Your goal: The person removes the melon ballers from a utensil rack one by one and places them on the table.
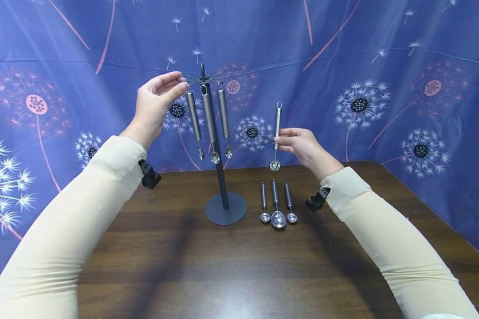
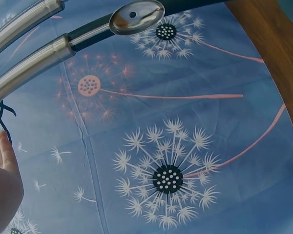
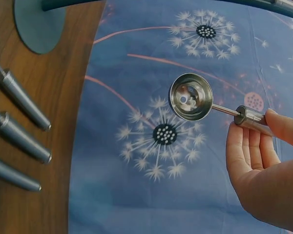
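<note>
My left hand (image 1: 153, 102) pinches the edge of the top of a black hanging stand (image 1: 221, 181) between thumb and fingers. From the stand's hooks hang several steel utensils, among them a left scoop (image 1: 193, 116), a middle one (image 1: 209, 117) and a right one (image 1: 223, 114). Out to the right, my right hand (image 1: 301, 145) holds a melon baller (image 1: 277, 122) upright by its handle, hanging loop on top and bowl down. The right wrist view shows its round bowl (image 3: 190, 97) with a small hole; the thumb presses the handle against the fingers.
Three more steel scoops lie side by side on the wooden table (image 1: 223, 266): a small left one (image 1: 265, 216), a larger middle one (image 1: 278, 219) and a small right one (image 1: 291, 217). The stand's round base (image 1: 225, 215) is left of them. A blue dandelion-patterned cloth (image 1: 303, 66) hangs behind.
</note>
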A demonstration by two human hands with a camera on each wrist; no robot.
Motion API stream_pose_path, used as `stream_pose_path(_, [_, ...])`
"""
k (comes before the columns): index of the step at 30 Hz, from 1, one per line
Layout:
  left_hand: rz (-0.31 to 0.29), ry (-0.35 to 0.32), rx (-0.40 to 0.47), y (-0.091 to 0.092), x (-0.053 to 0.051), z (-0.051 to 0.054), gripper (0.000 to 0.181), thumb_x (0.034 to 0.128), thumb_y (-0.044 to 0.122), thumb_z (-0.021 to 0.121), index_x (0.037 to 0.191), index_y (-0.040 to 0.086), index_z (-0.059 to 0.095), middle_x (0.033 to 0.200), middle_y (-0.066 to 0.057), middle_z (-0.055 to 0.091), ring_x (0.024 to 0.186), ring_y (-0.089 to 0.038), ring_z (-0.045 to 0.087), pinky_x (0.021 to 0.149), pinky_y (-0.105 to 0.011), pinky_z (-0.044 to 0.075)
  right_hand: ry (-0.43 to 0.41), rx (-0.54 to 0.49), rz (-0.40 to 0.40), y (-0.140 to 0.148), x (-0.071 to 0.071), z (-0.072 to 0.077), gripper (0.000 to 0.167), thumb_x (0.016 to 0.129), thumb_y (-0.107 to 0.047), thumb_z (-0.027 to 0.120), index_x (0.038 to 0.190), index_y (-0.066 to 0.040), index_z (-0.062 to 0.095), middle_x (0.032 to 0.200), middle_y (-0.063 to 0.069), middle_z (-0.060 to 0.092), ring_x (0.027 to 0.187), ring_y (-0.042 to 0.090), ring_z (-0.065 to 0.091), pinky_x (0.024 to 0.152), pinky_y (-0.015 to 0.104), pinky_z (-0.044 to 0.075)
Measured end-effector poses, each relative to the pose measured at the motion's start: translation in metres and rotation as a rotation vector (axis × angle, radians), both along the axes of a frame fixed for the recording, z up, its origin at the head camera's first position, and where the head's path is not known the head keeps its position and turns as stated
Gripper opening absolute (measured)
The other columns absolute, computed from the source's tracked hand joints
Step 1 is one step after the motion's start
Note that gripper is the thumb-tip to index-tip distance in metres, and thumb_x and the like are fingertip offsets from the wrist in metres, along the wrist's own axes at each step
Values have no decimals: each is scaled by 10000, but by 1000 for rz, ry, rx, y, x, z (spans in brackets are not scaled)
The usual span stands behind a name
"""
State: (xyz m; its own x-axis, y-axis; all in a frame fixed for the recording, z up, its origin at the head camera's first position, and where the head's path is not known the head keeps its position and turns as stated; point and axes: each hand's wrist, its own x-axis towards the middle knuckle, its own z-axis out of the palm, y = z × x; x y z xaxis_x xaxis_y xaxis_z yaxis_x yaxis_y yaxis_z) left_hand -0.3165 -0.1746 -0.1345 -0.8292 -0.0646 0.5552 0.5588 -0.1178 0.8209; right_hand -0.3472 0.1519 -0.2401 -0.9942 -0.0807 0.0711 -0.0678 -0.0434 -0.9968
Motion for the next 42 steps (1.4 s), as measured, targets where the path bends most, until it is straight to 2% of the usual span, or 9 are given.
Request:
stream_pose_path(4, [49, 13, -44, -1, 1, 1, 453, 809, 61, 779, 1225, -25, 622, 1017, 1, 695, 1034, -119, 641, 982, -188, 488, -10, -6, -2, 6, 1, -4, 463, 913, 5, 624, 1333, 96, 452, 959, -1, 606, 851, 75, 656, 936, 260, 549])
stream_pose_path(11, [73, 16, -82, -2, 2, 0, 469, 804, 85, 790, 1228, -25, 621, 1038, -16, 698, 1022, -111, 647, 982, -196, 491, -25, 26, -5, 15, 2, -11, 429, 906, -20, 648, 1289, 71, 478, 943, -35, 612, 843, 50, 654, 982, 276, 526])
stream_pose_path(20, [111, 13, -138, 0, 6, 0, 444, 810, 133, 793, 1214, 18, 648, 1049, -7, 702, 1019, -106, 646, 1014, -221, 476, -26, 30, -25, 33, 6, -14, 448, 893, -28, 670, 1287, 72, 482, 880, -75, 636, 811, 24, 660, 846, 203, 570])
stream_pose_path(27, [143, 5, -142, 3, 7, 0, 432, 809, 148, 795, 1199, 26, 657, 1016, 12, 703, 1010, -111, 642, 1008, -231, 482, -44, 14, -36, 42, 6, -17, 332, 887, -19, 672, 1187, 34, 538, 841, -67, 649, 785, 37, 665, 788, 186, 579])
stream_pose_path(34, [147, -4, -132, 5, 7, -1, 425, 799, 150, 805, 1183, 31, 666, 1012, 7, 708, 1003, -112, 647, 995, -230, 489, -74, 118, -42, 49, 5, -25, 314, 910, -75, 666, 1182, 7, 530, 832, -93, 653, 766, 23, 668, 872, 214, 565])
stream_pose_path(42, [187, -9, -159, 4, 9, -2, 429, 808, 184, 798, 1194, 48, 668, 1008, 24, 701, 1017, -107, 640, 1002, -233, 485, -107, 204, -31, 56, 2, -40, 407, 922, -77, 648, 1266, 68, 487, 842, -125, 628, 749, 2, 658, 962, 273, 536])
